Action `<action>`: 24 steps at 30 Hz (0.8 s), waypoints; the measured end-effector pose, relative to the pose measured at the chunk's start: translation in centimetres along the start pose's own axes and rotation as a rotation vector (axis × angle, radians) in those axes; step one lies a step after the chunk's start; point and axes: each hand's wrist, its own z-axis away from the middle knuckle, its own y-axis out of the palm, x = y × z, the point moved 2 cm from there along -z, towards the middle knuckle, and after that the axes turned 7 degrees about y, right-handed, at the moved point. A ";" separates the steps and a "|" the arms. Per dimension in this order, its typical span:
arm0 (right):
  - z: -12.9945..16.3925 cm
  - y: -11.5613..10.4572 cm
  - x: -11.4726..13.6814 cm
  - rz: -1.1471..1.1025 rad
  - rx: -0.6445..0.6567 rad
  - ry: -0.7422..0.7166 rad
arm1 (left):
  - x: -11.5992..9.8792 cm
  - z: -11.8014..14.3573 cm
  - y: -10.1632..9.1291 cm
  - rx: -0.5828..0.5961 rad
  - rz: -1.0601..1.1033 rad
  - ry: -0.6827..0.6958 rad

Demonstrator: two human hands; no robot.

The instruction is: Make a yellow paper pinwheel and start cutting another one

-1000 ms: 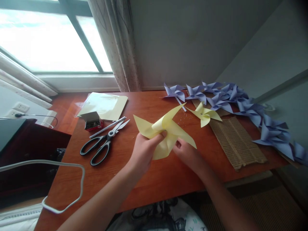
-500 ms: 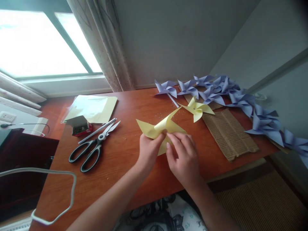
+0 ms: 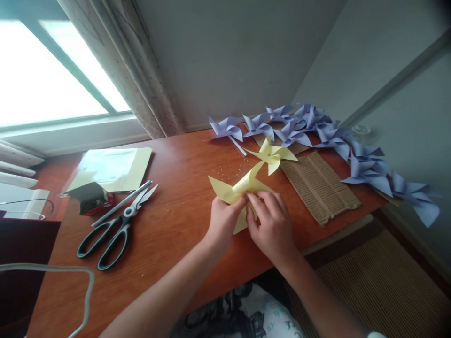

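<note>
A pale yellow paper sheet [image 3: 234, 188], partly folded into pinwheel flaps, is held just above the wooden table [image 3: 169, 230]. My left hand [image 3: 223, 220] pinches its centre from the left. Against it, my right hand [image 3: 273, 225] presses a flap toward the centre with its fingers on the paper. A finished yellow pinwheel [image 3: 271, 155] lies just beyond, near a piece of corrugated cardboard [image 3: 319, 185].
Several purple pinwheels [image 3: 310, 126] line the table's back and right edge. Black-handled scissors [image 3: 112, 230], a pen [image 3: 121, 203], a small box of pins [image 3: 89, 199] and a bag of yellow paper [image 3: 111, 166] lie at the left. A window and a curtain stand behind.
My right hand came up over the yellow paper and folded a flap inward, leaving the sheet more gathered at the centre. The view shifted to the right.
</note>
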 end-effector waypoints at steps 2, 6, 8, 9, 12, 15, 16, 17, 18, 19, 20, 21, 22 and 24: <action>0.0 -0.2 -0.6 -0.002 -0.027 0.018 | 0.3 -0.1 0.7 0.002 -0.010 -0.004; 0.2 -0.6 -1.7 -0.014 -0.065 0.039 | 0.9 -0.3 1.7 0.007 -0.004 -0.032; 0.3 -0.9 -2.2 -0.022 -0.066 0.036 | 1.1 -0.3 2.2 0.032 0.033 -0.055; 0.4 -1.0 -2.5 -0.025 -0.061 0.028 | 1.2 -0.4 2.4 0.044 0.053 -0.069; 0.7 -1.7 -3.3 -0.014 -0.032 -0.003 | 1.4 -0.5 3.1 0.084 0.108 -0.107; 0.9 -3.0 -3.8 -0.019 -0.013 -0.056 | 1.7 -0.6 3.4 0.120 0.108 -0.124; 0.9 -3.5 -3.9 -0.033 -0.028 -0.066 | 1.9 -0.7 3.4 0.120 0.090 -0.125; 0.8 -4.1 -4.1 -0.044 -0.055 -0.063 | 2.1 -0.8 3.4 0.116 0.066 -0.125; 0.7 -4.6 -4.3 -0.051 -0.092 -0.039 | 2.2 -0.8 3.4 0.108 0.036 -0.126; 0.6 -5.0 -4.7 -0.057 -0.136 0.010 | 2.3 -0.9 3.3 0.100 0.005 -0.123; 0.4 -5.3 -5.2 -0.068 -0.171 0.079 | 2.4 -0.9 3.3 0.096 -0.030 -0.119; 0.2 -5.5 -5.8 -0.103 -0.191 0.164 | 2.4 -0.9 3.3 0.098 -0.071 -0.112; 0.0 -5.6 -6.4 -0.172 -0.180 0.258 | 2.3 -0.8 3.3 0.105 -0.116 -0.098; -0.3 -5.1 -7.8 -0.405 -0.043 0.441 | 2.1 -0.7 3.4 0.133 -0.213 -0.048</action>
